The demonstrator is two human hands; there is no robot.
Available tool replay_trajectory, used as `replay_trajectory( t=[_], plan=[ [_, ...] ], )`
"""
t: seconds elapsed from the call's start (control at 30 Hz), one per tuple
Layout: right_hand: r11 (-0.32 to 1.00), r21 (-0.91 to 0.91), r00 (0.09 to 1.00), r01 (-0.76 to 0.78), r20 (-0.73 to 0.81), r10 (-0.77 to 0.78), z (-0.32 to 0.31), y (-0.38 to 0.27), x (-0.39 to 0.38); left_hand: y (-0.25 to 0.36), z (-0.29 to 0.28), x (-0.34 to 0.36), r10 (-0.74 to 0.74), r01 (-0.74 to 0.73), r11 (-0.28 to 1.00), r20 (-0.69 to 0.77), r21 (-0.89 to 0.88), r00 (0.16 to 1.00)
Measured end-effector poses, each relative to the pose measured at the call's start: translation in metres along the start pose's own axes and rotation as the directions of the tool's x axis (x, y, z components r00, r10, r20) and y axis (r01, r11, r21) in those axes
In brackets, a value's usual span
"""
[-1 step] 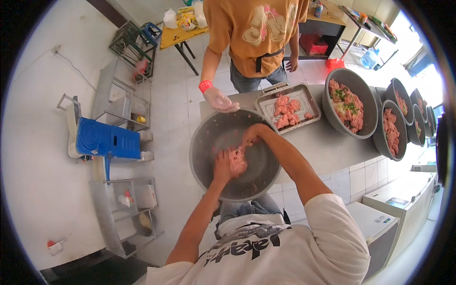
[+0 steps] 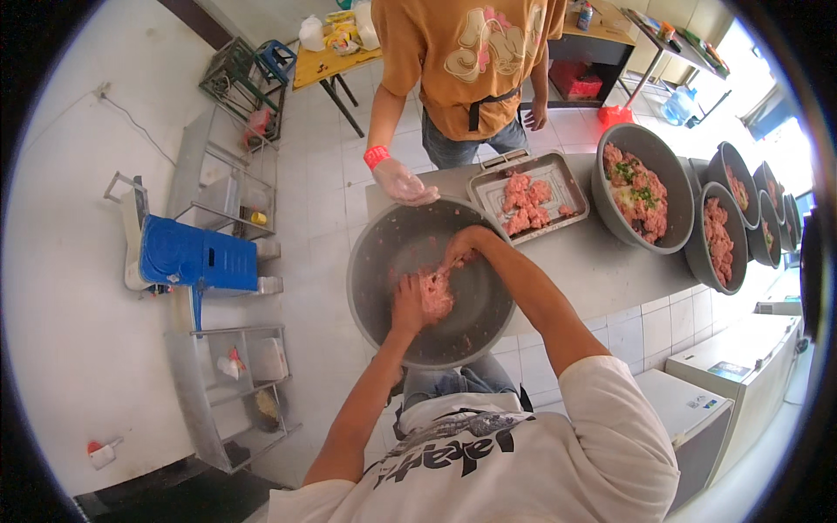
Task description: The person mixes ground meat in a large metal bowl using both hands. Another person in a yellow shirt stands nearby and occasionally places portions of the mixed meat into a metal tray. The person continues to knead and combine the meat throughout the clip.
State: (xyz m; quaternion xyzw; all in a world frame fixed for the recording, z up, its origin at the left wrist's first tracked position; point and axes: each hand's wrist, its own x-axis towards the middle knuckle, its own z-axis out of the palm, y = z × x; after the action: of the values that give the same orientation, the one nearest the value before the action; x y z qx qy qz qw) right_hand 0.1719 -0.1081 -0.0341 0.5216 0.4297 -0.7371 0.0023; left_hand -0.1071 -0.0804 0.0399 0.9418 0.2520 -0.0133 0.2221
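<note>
Your left hand [image 2: 406,303] lay in the big grey bowl [image 2: 375,261], fingers curled and pressed against the left side of the meat lump [image 2: 435,295]; whether they closed fully around it could not be told. The lump sat low in the bowl, a little right of centre, just beside that hand and touching it, its long axis running up and to the right toward your other hand. Your right hand [image 2: 459,247] came in from the upper right, fingers bent onto the top end of the lump, not seen clamped. Left hand was nearer the bulk of the meat. Further right, a co-worker's gloved hand [image 2: 403,185] rested at the bowl's far rim, and a tray [image 2: 485,185] of meat stood beyond.
</note>
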Motion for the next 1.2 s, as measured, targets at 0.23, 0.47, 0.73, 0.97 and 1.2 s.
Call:
replay_trajectory(
  t=[0.23,0.47,0.73,0.97,1.2],
  plan=[
    [0.986,0.158,0.998,-0.057,-0.011,0.060,0.000,-0.011,-0.029,-0.007,0.005,0.012,0.059,-0.058,0.998,-0.022,0.032,0.998],
    [0.979,0.147,0.990,-0.142,0.040,0.137,0.003,-0.017,-0.042,-0.006,0.004,0.009,0.026,-0.026,1.000,-0.016,-0.003,1.000],
    [0.933,-0.135,0.923,-0.333,-0.248,0.293,0.027,-0.034,-0.064,-0.007,0.000,0.009,0.092,-0.092,0.996,-0.023,0.014,0.995],
    [0.816,-0.289,0.685,-0.501,-0.709,0.170,0.081,-0.063,-0.094,-0.017,0.005,0.018,0.081,-0.080,0.997,0.046,-0.024,0.996],
    [0.879,-0.331,0.499,-0.344,-0.857,-0.127,0.155,-0.104,-0.132,-0.067,0.041,0.035,0.206,-0.189,0.977,0.218,-0.095,0.954]
  ],
)
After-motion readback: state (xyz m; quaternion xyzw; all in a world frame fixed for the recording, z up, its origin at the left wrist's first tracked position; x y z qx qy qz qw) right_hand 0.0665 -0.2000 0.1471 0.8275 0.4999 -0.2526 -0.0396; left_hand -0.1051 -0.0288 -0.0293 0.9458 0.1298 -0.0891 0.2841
